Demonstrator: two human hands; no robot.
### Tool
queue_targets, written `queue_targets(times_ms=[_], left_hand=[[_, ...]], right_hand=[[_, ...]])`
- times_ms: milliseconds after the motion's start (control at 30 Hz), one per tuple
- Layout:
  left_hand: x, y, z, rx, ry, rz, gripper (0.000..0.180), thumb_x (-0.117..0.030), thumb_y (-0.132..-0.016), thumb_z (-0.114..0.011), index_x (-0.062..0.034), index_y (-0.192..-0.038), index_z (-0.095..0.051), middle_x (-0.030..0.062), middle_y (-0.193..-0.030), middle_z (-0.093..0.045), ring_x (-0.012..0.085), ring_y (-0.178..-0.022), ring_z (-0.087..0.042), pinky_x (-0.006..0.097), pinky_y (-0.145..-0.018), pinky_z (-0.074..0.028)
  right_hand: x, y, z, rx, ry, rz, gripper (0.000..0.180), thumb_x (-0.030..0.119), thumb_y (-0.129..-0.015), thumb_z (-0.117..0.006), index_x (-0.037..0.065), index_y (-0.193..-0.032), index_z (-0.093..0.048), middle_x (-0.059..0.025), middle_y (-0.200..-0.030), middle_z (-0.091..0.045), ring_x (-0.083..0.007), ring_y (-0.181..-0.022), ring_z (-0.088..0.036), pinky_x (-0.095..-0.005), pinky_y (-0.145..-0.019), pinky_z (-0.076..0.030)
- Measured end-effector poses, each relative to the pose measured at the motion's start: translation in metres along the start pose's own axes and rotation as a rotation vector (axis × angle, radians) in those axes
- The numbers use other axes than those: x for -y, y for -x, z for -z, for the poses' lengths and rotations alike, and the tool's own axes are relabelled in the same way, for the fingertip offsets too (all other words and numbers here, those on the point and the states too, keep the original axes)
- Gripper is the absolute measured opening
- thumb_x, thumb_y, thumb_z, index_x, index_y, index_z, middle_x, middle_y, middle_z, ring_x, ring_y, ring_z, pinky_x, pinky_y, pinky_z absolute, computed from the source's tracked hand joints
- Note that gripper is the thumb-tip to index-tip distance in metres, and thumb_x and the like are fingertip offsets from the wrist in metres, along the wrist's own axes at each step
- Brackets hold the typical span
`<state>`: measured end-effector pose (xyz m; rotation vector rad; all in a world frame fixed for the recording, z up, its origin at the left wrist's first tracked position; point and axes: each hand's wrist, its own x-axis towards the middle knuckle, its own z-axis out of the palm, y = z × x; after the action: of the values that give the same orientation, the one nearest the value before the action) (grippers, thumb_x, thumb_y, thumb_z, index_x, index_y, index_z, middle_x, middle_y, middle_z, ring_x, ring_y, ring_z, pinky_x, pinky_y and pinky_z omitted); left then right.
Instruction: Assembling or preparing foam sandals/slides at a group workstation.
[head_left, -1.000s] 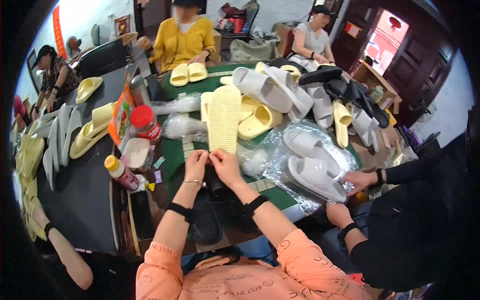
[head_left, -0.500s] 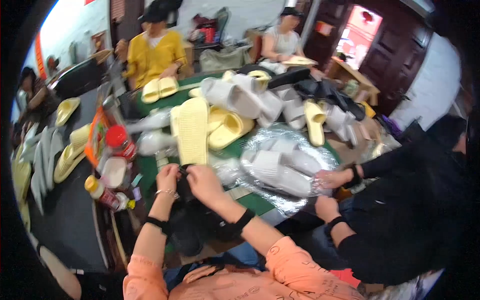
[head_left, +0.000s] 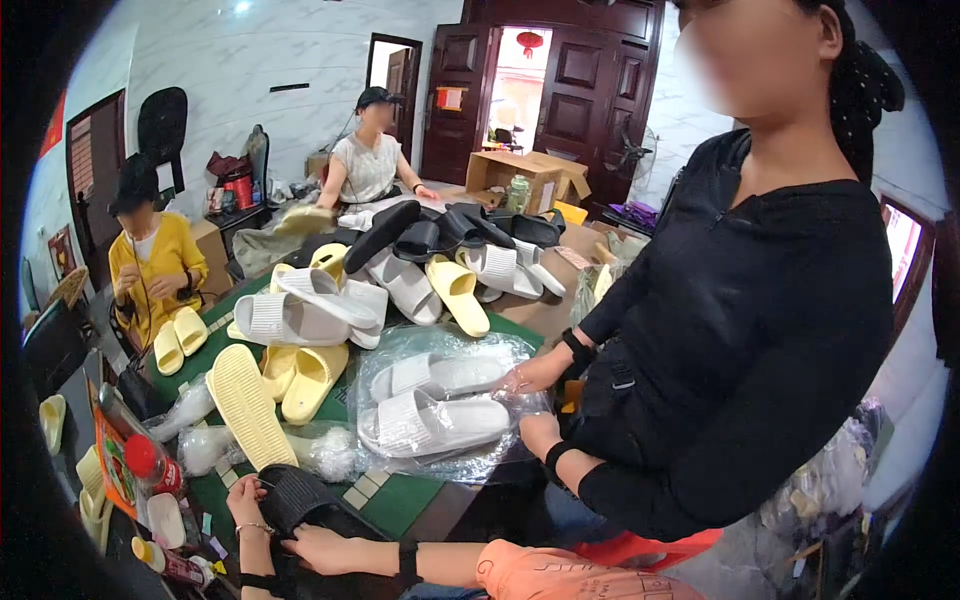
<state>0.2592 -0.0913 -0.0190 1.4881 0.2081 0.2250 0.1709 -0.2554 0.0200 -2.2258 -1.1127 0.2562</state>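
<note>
In the lower left, my left hand [head_left: 246, 500] pinches the edge of a black slipper [head_left: 303, 498] with a ribbed strap. My right hand [head_left: 325, 549] has its fingers curled at the slipper's near side, partly hidden behind the hand. Just beyond stands a pale yellow slipper [head_left: 247, 405], its ribbed sole showing. To the right, a person in a black top holds the edge of a clear plastic bag [head_left: 530, 400] with a pair of grey slippers [head_left: 440, 422] in it.
Grey, yellow and black slippers are heaped on the green table [head_left: 420, 500]. A red-lidded jar [head_left: 152, 462] and a yellow-capped bottle [head_left: 165, 560] stand at the left. Two people sit across the table. A cardboard box [head_left: 515, 180] is at the back.
The view has swung right and up, so my hands appear lower and farther left. The black slipper shows more clearly. The person in yellow has lifted a hand off the yellow slippers.
</note>
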Motion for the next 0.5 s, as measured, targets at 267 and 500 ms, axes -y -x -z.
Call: queue_targets(times_ms=[267, 500], left_hand=[[-0.12, 0.072, -0.021, -0.163, -0.315, -0.558, 0.035, -0.001, -0.083, -0.041, 0.0053, -0.118, -0.044, 0.0126, -0.117, -0.047, 0.0212, -0.109, -0.043, 0.031, -0.095, -0.029], [-0.212, 0.131, 0.002, -0.356, -0.465, -0.749, 0.026, 0.001, -0.078, -0.049, -0.0027, -0.103, -0.055, 0.0108, -0.1, -0.053, 0.0229, -0.096, -0.049, 0.031, -0.087, -0.036]], right_hand=[[0.022, 0.007, 0.02, 0.036, 0.127, -0.022, 0.042, 0.012, -0.078, -0.048, -0.004, -0.117, -0.042, -0.0241, -0.091, -0.052, -0.0376, -0.084, -0.051, -0.0418, -0.072, -0.043], [0.049, 0.011, 0.154, -0.496, 0.648, -0.045, 0.027, 0.022, -0.077, -0.057, -0.002, -0.089, -0.051, -0.0251, -0.103, -0.052, -0.034, -0.086, -0.055, -0.0394, -0.07, -0.044]])
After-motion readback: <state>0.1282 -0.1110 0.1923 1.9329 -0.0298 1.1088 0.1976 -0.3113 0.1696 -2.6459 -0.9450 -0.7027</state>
